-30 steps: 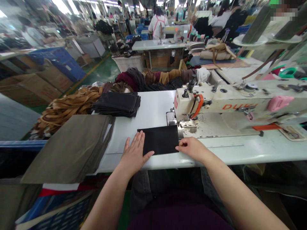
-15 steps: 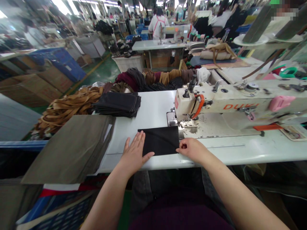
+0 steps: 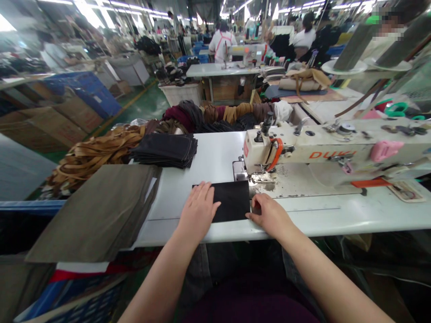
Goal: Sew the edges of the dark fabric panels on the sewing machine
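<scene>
- While the left hand lies palm down over the left part of a black panel, its four fingers sit close together, pointing away from the wearer, and its thumb stands out to the right across the panel.
- The right hand is at the panel's near right corner, fingers curled; the thumb and forefinger stand apart with a gap between them, the thumb tip at the panel's edge.
- The black panel lies flat on the white table, near its front edge, just in front of and to the left of the needle area of a sewing machine.
- The sewing machine takes up the table's right side, carrying an orange guard by its head and a pink object on its arm.
- Beyond the left hand, a stack of black pieces rests on the table's far left part.
- Nearer, a pile of grey-brown sheets overlaps the table's left edge.
- Tan straps lie heaped behind those sheets.
- Farther left stand cardboard boxes and a blue crate.
- Ahead, a person in white with pink straps is at another table.
</scene>
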Demonstrator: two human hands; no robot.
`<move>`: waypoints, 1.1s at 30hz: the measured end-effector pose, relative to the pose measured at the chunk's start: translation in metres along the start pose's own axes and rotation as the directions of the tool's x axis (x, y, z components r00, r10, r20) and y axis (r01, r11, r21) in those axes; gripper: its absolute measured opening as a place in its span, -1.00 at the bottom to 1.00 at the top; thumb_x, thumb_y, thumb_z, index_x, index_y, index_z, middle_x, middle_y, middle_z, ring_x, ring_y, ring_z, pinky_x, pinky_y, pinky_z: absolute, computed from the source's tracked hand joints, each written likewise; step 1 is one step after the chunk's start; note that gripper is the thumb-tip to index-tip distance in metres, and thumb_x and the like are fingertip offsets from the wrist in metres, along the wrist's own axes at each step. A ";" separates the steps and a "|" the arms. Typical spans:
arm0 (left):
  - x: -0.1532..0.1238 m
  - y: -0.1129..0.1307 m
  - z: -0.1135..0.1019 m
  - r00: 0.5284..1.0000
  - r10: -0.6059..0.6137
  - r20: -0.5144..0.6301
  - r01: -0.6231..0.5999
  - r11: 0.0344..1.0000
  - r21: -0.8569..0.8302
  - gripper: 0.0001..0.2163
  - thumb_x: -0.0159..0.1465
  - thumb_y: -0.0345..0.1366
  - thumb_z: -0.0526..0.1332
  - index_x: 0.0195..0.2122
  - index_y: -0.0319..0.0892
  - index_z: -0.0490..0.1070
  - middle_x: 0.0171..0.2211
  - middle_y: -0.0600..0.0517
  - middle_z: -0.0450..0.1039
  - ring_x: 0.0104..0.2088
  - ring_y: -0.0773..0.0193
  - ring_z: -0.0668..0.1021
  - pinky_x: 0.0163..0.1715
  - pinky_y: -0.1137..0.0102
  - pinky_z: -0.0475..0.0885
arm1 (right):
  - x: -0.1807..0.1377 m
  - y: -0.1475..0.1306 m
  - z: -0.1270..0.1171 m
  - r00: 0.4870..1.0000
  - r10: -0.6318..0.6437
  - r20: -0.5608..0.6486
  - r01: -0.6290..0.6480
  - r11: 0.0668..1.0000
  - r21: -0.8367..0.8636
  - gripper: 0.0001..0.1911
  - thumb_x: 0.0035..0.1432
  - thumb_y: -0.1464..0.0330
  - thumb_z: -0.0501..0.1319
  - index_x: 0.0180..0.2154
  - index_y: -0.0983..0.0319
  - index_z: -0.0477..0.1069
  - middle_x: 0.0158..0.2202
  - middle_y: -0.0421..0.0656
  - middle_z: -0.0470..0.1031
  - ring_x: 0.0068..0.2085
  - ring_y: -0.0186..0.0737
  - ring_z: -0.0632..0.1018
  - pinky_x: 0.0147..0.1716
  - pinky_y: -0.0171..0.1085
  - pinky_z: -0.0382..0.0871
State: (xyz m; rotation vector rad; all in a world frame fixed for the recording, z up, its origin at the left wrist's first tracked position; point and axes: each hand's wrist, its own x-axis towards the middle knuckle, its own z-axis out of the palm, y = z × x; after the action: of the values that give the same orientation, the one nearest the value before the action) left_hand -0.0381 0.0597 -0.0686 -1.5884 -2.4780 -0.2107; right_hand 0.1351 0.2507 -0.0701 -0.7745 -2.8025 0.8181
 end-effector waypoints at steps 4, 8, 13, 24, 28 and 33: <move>0.029 0.038 0.008 0.965 0.261 -0.036 -0.264 0.957 -0.123 -0.58 0.45 -0.48 -0.03 0.32 -0.33 0.23 0.35 -0.15 0.22 0.36 0.14 0.27 0.37 0.26 0.21 | -0.004 0.004 0.002 0.998 -0.057 -0.023 0.057 0.998 0.032 -0.66 0.04 0.38 0.43 -0.33 0.16 0.25 -0.31 -0.23 0.35 -0.27 -0.21 0.39 -0.25 -0.26 0.21; 0.044 0.056 0.024 0.960 0.279 0.035 -0.274 0.956 -0.104 -0.54 0.43 -0.48 -0.03 0.35 -0.35 0.17 0.38 -0.18 0.15 0.35 0.08 0.28 0.33 0.20 0.28 | -0.008 0.006 -0.002 0.999 -0.041 -0.013 0.042 0.998 0.040 -0.65 0.04 0.38 0.43 -0.33 0.16 0.23 -0.32 -0.23 0.35 -0.27 -0.19 0.39 -0.26 -0.24 0.21; 0.051 0.064 0.031 0.951 0.296 0.089 -0.290 0.954 -0.074 -0.53 0.44 -0.40 0.00 0.37 -0.26 0.15 0.41 -0.11 0.11 0.37 0.05 0.24 0.30 0.15 0.29 | -0.014 0.014 -0.005 0.999 -0.032 -0.036 0.033 0.998 0.052 -0.68 0.07 0.39 0.41 -0.35 0.16 0.24 -0.36 -0.24 0.35 -0.28 -0.19 0.38 -0.27 -0.25 0.19; 0.065 0.076 0.023 0.956 0.290 0.044 -0.289 0.957 -0.026 -0.58 0.43 -0.34 0.08 0.30 -0.24 0.28 0.37 -0.10 0.20 0.27 0.04 0.32 0.14 0.15 0.36 | -0.012 0.028 -0.009 0.995 -0.072 -0.068 0.079 0.991 0.111 -0.76 0.11 0.35 0.38 -0.32 0.16 0.31 -0.38 -0.23 0.36 -0.29 -0.17 0.39 -0.24 -0.23 0.21; 0.068 0.080 0.024 0.959 0.283 0.027 -0.283 0.959 -0.001 -0.61 0.44 -0.35 0.04 0.26 -0.27 0.32 0.34 -0.13 0.24 0.23 0.01 0.36 0.10 0.14 0.37 | -0.010 0.033 -0.011 0.996 -0.080 -0.047 0.086 0.984 0.156 -0.78 0.14 0.35 0.37 -0.34 0.16 0.31 -0.38 -0.24 0.36 -0.29 -0.19 0.39 -0.24 -0.24 0.21; 0.067 0.081 0.028 0.957 0.289 0.040 -0.289 0.957 0.000 -0.60 0.47 -0.37 -0.01 0.30 -0.25 0.28 0.34 -0.11 0.24 0.28 0.05 0.32 0.17 0.17 0.33 | -0.011 0.034 -0.011 0.995 -0.093 -0.041 0.098 0.984 0.149 -0.78 0.14 0.35 0.37 -0.36 0.17 0.31 -0.39 -0.25 0.36 -0.29 -0.19 0.38 -0.25 -0.24 0.19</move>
State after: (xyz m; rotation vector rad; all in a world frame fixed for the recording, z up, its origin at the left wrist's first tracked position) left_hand 0.0064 0.1585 -0.0783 -1.9428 -2.2326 -0.1284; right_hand 0.1625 0.2752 -0.0785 -0.6187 -2.6866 0.9773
